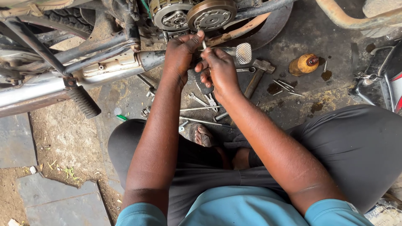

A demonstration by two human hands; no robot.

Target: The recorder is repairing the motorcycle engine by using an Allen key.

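Both hands work just below the round clutch (211, 14) on the motorcycle engine. The left hand (181, 52) and the right hand (217, 69) are both pinched on a thin metal pin (204, 44) that stands upright between them. The fingers look oily, so the pin could slip and drop among the spanners (201, 100) on the floor (301, 33) below the clutch

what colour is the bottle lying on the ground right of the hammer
The bottle is amber yellow with a dark reddish-brown cap, seen in the head view.
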